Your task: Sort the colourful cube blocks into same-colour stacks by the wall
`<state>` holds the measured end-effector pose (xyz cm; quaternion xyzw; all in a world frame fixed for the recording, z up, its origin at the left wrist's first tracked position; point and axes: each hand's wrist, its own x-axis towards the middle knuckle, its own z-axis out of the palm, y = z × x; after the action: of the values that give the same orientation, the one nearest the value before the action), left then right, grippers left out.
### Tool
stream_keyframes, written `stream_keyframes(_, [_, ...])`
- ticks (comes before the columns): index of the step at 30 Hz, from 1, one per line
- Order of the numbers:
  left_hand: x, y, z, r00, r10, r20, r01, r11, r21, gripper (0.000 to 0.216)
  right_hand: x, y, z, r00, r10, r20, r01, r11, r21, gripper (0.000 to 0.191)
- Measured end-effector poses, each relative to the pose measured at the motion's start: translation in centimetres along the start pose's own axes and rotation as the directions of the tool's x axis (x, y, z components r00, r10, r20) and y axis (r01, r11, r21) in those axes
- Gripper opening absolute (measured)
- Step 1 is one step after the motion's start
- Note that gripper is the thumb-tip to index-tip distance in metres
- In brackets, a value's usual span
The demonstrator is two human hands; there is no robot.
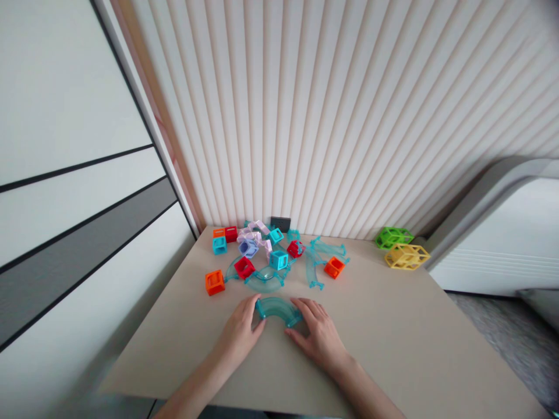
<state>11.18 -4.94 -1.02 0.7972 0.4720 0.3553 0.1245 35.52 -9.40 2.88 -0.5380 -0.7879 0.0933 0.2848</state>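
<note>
A curved translucent teal track piece (278, 308) lies between my two hands, low over or on the table; I cannot tell if it touches. My left hand (243, 323) has its thumb and fingers closed around the left end. At the right end, my right hand (318, 330) grips with the thumb below and the fingers above. Just beyond are more teal track pieces (264, 281), a red cube frame (244, 267), a light blue cube frame (278, 260) and an orange cube frame (215, 283).
On the table (393, 326), another orange cube frame (334, 267) sits by long teal tracks (311, 267). Pale pink pieces (257, 235) are heaped at the back near a black wall socket (280, 223). Green (393, 237) and yellow frames (407, 256) stand at the right edge. A ribbed wall (288, 116) rises behind.
</note>
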Motion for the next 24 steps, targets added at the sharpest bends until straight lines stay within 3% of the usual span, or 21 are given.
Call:
stream_keyframes(4, [1.0, 0.2, 0.5, 0.999, 0.025, 0.031, -0.025, 1.000, -0.014, 0.052, -0.6, -0.5, 0.5, 0.996, 0.040, -0.078, -0.038, 0.999, 0.022, 0.044])
stream_keyframes(8, [1.2, 0.1, 1.0, 0.999, 0.032, -0.024, -0.033, 0.997, -0.072, 0.041, -0.6, -0.4, 0.4, 0.990, 0.056, -0.131, -0.052, 0.998, 0.034, 0.045])
stream_keyframes(12, [0.9, -0.1, 1.3, 0.998, 0.007, -0.069, -0.014, 0.994, -0.107, 0.036, -0.4, -0.1, 0.4, 0.987, 0.041, -0.155, -0.040, 0.999, 0.008, 0.042])
stream_keyframes(20, [1.0, 0.4, 0.9, 1.000, -0.004, -0.027, 0.002, 0.995, -0.096, 0.036, -0.1, -0.1, 0.4, 0.974, -0.050, -0.223, 0.046, 0.999, -0.024, 0.034])
stream_keyframes(24, [1.0, 0.5, 0.9, 0.999, 0.005, -0.033, -0.007, 0.998, -0.063, 0.041, -0.2, 0.0, 0.5, 0.976, -0.010, -0.220, 0.011, 1.000, 0.002, 0.035])
